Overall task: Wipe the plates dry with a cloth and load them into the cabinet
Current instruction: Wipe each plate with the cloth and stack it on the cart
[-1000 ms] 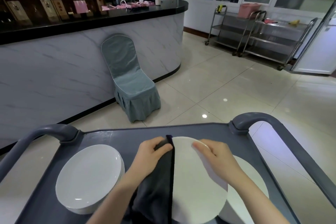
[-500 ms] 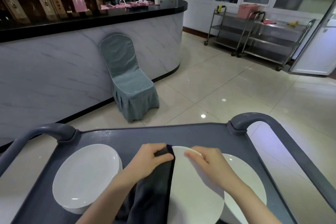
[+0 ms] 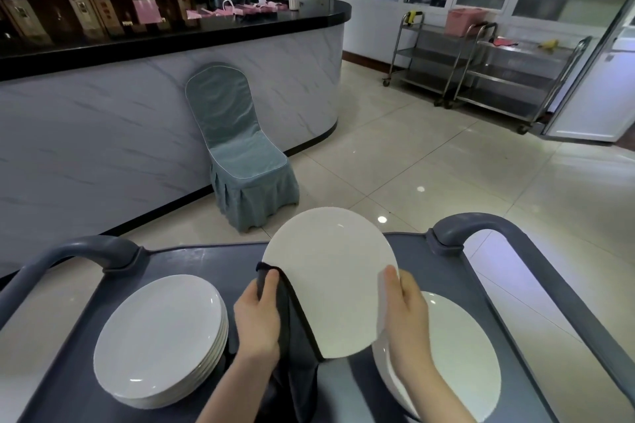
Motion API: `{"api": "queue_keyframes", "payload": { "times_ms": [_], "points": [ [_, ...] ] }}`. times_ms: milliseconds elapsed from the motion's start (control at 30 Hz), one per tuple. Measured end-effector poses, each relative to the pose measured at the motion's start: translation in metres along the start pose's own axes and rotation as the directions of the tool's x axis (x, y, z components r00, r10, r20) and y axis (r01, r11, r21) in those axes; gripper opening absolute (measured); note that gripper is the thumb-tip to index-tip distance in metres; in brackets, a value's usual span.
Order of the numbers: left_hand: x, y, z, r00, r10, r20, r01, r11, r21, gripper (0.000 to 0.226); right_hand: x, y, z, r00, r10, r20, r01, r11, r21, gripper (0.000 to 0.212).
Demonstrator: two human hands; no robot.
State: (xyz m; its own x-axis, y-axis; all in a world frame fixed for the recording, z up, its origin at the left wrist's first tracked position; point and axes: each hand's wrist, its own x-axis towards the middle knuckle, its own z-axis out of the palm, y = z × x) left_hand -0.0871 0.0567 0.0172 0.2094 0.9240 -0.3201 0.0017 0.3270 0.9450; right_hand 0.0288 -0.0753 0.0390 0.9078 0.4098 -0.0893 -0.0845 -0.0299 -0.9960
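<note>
A long marble-fronted bench (image 3: pixel 137 106) with a black top curved across the left of the room, and two steel trolleys (image 3: pixel 481 79) stood against the far wall on the right. Nearest the camera was a grey cart (image 3: pixel 213 261) with rounded handles at both far corners. A chair (image 3: pixel 240 154) in a blue-green cover stood on the tiled floor between the cart and the bench front.

On the cart's top tray a left stack (image 3: pixel 161 336) of white plates sat at the left, and a right stack (image 3: pixel 460 354) sat at the right, partly hidden by the forearm. Between them a single white plate (image 3: pixel 333 278) was held up off the tray, tilted with its face toward the camera.

A dark cloth (image 3: pixel 295 354) was wrapped over the plate's lower-left edge and hung down toward the tray. The left hand (image 3: pixel 257 323) gripped the cloth against that edge, its fingers (image 3: pixel 269 285) curled and pinching the fabric onto the rim. The right hand (image 3: pixel 407 319) held the plate's right edge, thumb laid on the face, with the other fingers behind the plate and out of sight.
</note>
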Motion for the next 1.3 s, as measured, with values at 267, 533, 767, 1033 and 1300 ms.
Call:
{"api": "queue_keyframes", "payload": {
  "times_ms": [267,533,767,1033,1300],
  "points": [
    [0.011,0.042,-0.006,0.689,0.36,0.629,-0.672,0.642,0.369,0.026,0.034,-0.044,-0.019,0.758,-0.127,0.64,0.5,0.744,-0.444,0.022],
    [0.002,0.0,-0.008,0.875,0.248,0.416,-0.394,0.864,0.315,0.025,0.039,-0.03,-0.025,0.855,-0.173,0.489,0.403,0.814,-0.418,0.036],
    [0.017,0.02,-0.007,0.819,0.288,0.496,-0.508,0.767,0.393,0.028,0.034,-0.024,-0.026,0.904,-0.178,0.388,0.35,0.83,-0.434,0.042],
    [0.015,0.028,-0.001,0.62,0.298,0.726,-0.707,0.614,0.352,0.032,0.031,-0.026,-0.021,0.807,-0.148,0.571,0.454,0.774,-0.44,0.032],
    [0.014,-0.013,-0.012,0.969,0.099,0.225,-0.176,0.919,0.352,0.038,0.035,-0.009,-0.021,0.975,-0.145,0.17,0.198,0.913,-0.356,0.045]
  ]
}}
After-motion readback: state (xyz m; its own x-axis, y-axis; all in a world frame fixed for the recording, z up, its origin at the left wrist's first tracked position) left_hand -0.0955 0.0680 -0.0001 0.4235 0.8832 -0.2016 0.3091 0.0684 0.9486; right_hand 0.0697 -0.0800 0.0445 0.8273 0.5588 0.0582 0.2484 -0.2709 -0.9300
